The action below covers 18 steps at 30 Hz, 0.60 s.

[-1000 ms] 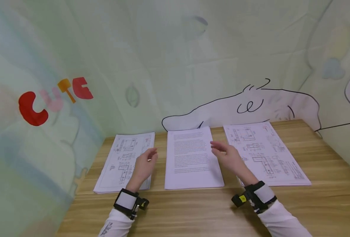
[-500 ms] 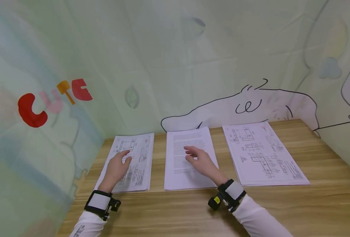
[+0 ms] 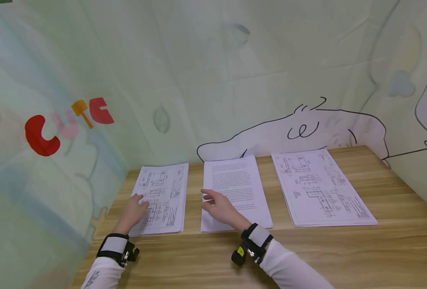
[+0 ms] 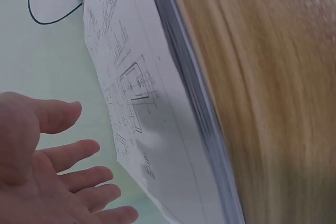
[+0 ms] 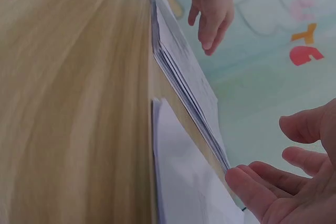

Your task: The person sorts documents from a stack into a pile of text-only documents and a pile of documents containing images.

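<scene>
Three paper stacks lie in a row. The left stack [image 3: 175, 200] carries technical drawings, and its layered edge shows in the left wrist view. My left hand [image 3: 132, 210] hovers by its left side, fingers spread and holding nothing. Over the lower left of the middle stack [image 3: 235, 176], a page of printed text, is my right hand [image 3: 218, 206], fingers loosely extended toward the left. In the right wrist view that hand [image 5: 299, 177] is above the paper with nothing in it. The right stack [image 3: 325, 192], also drawings, has no hand near it.
A wood-grain table [image 3: 199, 257] bears the stacks, with strips of wood between them. Behind and at the left hangs a pale printed cloth [image 3: 170, 80] with cartoon figures and coloured letters, meeting the table's back edge.
Both hands have moved left: the left hand from the left stack's right side across to its left side, the right from the middle stack's right edge to its left part. The stacks stay put.
</scene>
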Motion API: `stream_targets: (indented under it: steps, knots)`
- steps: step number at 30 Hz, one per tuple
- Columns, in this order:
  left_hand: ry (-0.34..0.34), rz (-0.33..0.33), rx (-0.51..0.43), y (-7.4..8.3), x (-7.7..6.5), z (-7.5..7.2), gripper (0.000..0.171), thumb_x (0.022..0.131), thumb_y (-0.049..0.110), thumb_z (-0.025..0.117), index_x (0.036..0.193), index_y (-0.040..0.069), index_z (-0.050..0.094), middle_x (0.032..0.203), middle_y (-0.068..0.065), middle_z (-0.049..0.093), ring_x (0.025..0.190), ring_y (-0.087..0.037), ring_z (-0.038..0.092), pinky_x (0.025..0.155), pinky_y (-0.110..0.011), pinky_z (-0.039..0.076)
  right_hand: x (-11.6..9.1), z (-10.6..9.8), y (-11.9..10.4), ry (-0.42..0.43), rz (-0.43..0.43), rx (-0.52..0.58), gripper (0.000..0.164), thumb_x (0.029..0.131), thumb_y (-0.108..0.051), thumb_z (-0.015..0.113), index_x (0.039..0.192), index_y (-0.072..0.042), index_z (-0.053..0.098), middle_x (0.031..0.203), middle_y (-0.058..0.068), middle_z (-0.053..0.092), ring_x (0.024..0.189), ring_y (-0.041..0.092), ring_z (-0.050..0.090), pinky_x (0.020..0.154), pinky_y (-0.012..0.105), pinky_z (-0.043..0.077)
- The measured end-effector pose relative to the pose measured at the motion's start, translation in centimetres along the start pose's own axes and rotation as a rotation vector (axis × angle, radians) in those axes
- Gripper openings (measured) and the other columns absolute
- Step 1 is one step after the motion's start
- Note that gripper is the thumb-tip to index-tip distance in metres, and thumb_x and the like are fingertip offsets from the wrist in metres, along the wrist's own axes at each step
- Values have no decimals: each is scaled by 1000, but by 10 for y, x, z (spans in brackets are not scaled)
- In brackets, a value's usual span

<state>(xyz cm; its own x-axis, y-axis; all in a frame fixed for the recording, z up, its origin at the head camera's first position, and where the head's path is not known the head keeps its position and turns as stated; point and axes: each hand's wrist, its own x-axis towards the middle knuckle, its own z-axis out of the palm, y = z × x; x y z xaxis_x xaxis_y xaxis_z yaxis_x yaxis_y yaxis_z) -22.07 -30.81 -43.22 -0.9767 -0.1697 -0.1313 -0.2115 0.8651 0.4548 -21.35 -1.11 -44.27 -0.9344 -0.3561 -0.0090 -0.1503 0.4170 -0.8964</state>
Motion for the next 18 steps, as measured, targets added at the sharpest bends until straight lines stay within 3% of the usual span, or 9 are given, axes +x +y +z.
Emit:
stream_targets:
  steps: [8,13,18]
  knots:
    - [8,-46,51,-10,2,4,58,94,20,42,139,-15,31,148,-39,17,138,-53,16,113,-60,21,6,26,0,-47,7,79,52,92,-21,54,140,-6,43,133,20,55,118,34,58,91,42,52]
    - [-7,-67,67,-15,4,7,66,93,22,43,142,-16,21,148,-42,10,137,-55,14,112,-61,20,12,42,2,-79,98,208,53,93,-21,54,142,-7,40,137,19,52,119,30,57,90,37,54]
    - [-23,-74,90,-20,4,10,67,92,21,44,141,-18,19,144,-43,20,134,-54,23,111,-60,26,19,49,2,-85,187,364,55,91,-19,55,143,-8,39,138,21,49,117,29,58,90,35,54]
